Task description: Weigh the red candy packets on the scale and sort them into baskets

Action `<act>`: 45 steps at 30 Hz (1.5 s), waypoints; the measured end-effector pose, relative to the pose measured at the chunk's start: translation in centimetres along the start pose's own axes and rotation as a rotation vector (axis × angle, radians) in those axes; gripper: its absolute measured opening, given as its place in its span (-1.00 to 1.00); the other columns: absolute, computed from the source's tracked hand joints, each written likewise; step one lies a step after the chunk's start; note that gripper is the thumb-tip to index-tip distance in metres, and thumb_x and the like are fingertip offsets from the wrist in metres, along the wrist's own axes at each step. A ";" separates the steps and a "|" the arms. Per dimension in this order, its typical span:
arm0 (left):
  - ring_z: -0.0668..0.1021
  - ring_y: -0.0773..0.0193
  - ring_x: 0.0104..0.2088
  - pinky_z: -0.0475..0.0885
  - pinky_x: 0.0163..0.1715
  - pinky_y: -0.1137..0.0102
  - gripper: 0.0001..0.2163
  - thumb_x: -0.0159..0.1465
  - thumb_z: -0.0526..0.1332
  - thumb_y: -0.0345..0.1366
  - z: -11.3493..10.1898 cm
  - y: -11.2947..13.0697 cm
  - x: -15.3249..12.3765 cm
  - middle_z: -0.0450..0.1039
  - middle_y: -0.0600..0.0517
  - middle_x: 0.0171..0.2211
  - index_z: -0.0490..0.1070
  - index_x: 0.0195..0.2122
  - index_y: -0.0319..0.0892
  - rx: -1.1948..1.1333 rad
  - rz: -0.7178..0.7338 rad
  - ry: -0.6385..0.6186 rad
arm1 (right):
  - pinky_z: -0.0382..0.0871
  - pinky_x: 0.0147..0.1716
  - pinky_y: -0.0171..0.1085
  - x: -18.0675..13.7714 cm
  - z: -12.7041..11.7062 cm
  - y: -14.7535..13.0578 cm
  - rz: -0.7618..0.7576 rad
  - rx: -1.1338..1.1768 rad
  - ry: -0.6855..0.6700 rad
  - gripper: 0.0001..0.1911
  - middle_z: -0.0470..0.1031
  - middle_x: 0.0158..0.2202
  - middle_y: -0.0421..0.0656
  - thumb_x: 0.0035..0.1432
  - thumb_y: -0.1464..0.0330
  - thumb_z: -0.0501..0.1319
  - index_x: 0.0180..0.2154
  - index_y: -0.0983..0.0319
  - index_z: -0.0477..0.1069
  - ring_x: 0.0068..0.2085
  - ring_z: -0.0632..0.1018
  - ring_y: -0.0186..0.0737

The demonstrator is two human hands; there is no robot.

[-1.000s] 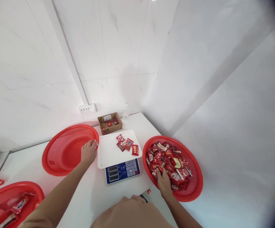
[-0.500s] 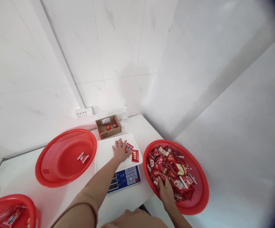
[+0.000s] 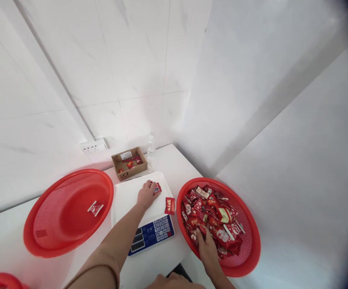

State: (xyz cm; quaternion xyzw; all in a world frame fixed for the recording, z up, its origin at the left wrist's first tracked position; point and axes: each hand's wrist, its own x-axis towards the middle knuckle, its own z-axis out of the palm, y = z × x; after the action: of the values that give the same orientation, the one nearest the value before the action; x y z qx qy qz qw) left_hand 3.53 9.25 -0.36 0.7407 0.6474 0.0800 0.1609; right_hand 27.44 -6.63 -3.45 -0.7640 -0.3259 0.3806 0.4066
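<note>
While left hand pinches packet on scale tray — room leftward | right hand at basket rim, grip unclear

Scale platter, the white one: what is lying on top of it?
A loose red packet lies near its right edge; the left hand rests on a second packet. Whether more lie under the hand is hidden.

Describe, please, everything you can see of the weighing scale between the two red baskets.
The scale has a white, plastic-looking flat tray over a blue front panel with a white keypad and dark display windows. It stands level on the white table. The left hand rests on the tray touching a red packet; a second packet lies near its right edge.
</note>
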 end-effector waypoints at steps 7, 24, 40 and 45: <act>0.49 0.18 -0.17 0.38 -0.35 0.35 -0.62 0.23 0.05 -0.08 -0.5 -0.9 0.2 0.19 -0.07 0.04 0.13 0.06 0.01 -0.060 -0.162 -0.030 | 0.23 0.04 -0.13 0.0 -0.1 0.1 -0.004 -0.049 -0.014 -0.36 0.43 -0.01 0.04 -0.08 -0.02 0.08 -0.09 0.30 0.36 0.03 0.41 0.01; 0.47 0.14 -0.08 0.33 -0.14 0.37 -0.49 0.06 0.23 -0.16 -1.4 5.3 -1.3 0.37 0.01 -0.05 0.22 0.08 0.06 -0.130 0.145 -0.362 | 0.29 -0.03 -0.11 -0.3 0.1 -0.3 -0.013 -0.033 -0.015 -0.37 0.50 -0.13 0.04 -0.07 0.01 0.08 -0.07 0.32 0.34 -0.05 0.47 0.01; 0.51 0.10 -0.15 0.44 -0.27 0.31 -0.36 -0.10 0.31 -0.15 -2.2 5.2 1.3 0.42 -0.09 -0.03 0.25 0.05 -0.13 -0.139 0.134 -0.654 | 0.25 0.01 -0.16 0.0 0.1 0.1 -0.036 -0.110 0.003 -0.37 0.44 -0.02 0.04 -0.03 0.02 0.04 -0.04 0.31 0.35 0.01 0.43 -0.03; 0.53 0.14 -0.20 0.44 -0.31 0.36 -0.52 -0.09 0.33 -0.18 -2.3 4.3 1.1 0.47 -0.04 -0.12 0.36 -0.11 -0.15 -0.184 0.082 -0.645 | 0.24 0.01 -0.15 -0.1 0.1 -0.2 -0.036 -0.134 -0.015 -0.34 0.45 -0.04 0.06 -0.01 0.02 0.03 -0.01 0.34 0.32 0.02 0.42 -0.02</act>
State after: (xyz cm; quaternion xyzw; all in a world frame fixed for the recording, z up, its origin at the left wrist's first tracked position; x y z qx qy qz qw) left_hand 6.98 10.11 3.12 0.7356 0.5228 -0.0940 0.4204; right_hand 27.27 -6.62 -3.21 -0.7805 -0.3676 0.3562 0.3589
